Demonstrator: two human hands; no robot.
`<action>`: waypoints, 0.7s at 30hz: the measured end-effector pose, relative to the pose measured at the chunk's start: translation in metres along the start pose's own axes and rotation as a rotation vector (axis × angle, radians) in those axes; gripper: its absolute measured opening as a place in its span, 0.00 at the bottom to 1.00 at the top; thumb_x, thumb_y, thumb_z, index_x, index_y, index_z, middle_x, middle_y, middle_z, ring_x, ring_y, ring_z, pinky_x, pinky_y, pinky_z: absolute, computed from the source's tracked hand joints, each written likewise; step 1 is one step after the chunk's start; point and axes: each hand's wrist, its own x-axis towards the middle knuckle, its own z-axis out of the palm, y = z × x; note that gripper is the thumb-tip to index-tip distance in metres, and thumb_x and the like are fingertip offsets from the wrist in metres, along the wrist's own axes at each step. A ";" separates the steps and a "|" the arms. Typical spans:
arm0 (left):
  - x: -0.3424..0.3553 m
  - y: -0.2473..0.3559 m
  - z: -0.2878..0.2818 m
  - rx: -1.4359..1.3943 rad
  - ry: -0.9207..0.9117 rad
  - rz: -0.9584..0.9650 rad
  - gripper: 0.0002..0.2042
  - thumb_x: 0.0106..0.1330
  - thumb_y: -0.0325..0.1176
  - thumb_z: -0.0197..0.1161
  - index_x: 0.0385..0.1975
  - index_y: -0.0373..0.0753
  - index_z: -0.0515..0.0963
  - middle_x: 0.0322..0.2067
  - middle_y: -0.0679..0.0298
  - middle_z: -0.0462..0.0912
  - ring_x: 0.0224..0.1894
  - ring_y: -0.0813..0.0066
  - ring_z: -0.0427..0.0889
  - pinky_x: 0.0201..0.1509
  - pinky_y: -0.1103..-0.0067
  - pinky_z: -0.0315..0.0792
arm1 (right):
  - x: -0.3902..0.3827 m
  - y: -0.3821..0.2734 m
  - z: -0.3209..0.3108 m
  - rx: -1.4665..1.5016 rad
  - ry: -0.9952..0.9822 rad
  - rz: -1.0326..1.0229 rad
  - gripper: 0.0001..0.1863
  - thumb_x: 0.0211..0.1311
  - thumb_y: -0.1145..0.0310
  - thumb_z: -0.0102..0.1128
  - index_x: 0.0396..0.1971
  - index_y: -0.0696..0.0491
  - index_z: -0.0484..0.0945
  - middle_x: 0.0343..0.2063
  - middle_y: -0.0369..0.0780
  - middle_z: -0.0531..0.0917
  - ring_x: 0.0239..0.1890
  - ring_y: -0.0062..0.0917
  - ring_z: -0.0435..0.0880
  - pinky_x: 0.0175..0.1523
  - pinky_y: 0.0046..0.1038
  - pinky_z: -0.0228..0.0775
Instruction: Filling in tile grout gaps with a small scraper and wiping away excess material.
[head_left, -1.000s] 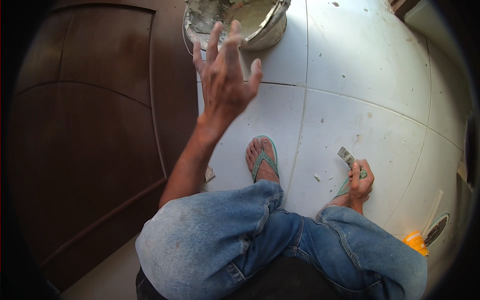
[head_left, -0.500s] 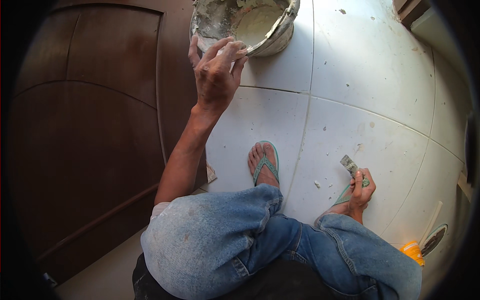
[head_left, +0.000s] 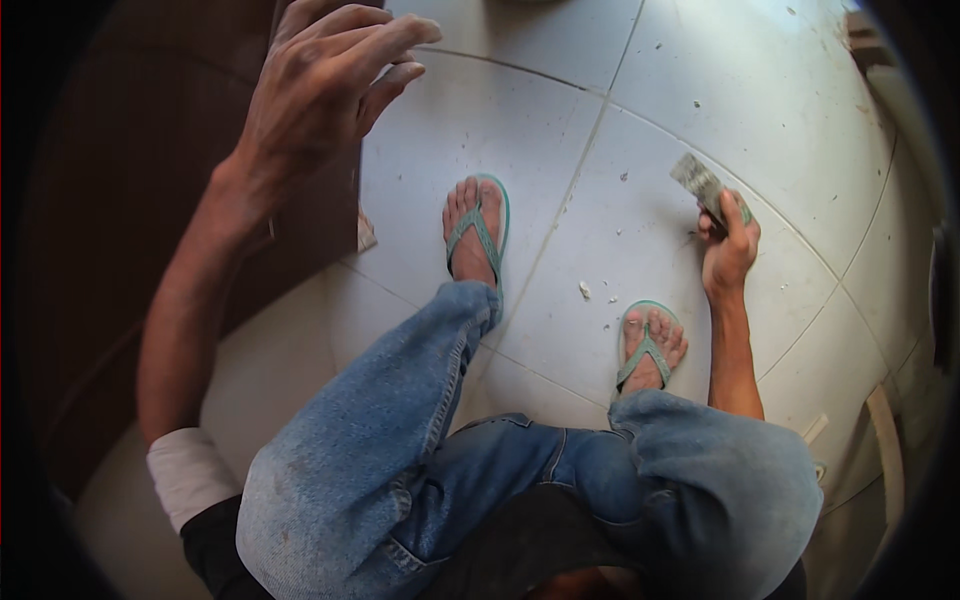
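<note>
My left hand (head_left: 322, 82) is raised at the upper left, fingers apart and curled, holding nothing, beside the edge of a dark brown wooden door (head_left: 120, 200). My right hand (head_left: 728, 248) is closed around the handle of a small putty knife (head_left: 700, 182), its plaster-smeared blade pointing up and away over the white floor tiles (head_left: 620, 90). My knees in blue jeans (head_left: 420, 440) fill the lower middle, and both feet in green flip-flops (head_left: 478, 235) rest flat on the tiles.
Small crumbs of dried plaster (head_left: 584, 290) lie on the tiles between my feet. A pale wooden strip (head_left: 888, 440) lies at the lower right edge. A small scrap (head_left: 366, 230) sits at the foot of the door.
The view has tilted down and the plaster bucket has left the frame. My left hand came off the bucket rim toward the door. My right hand lifted the putty knife higher; my right foot now shows.
</note>
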 end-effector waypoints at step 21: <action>-0.078 0.206 0.144 -0.419 -0.554 -0.173 0.14 0.51 0.32 0.72 0.38 0.39 0.87 0.85 0.60 0.51 0.86 0.52 0.51 0.85 0.46 0.56 | 0.030 0.042 -0.009 -0.448 -0.191 -0.477 0.10 0.78 0.68 0.64 0.34 0.57 0.84 0.20 0.28 0.76 0.21 0.10 0.71 0.28 0.18 0.60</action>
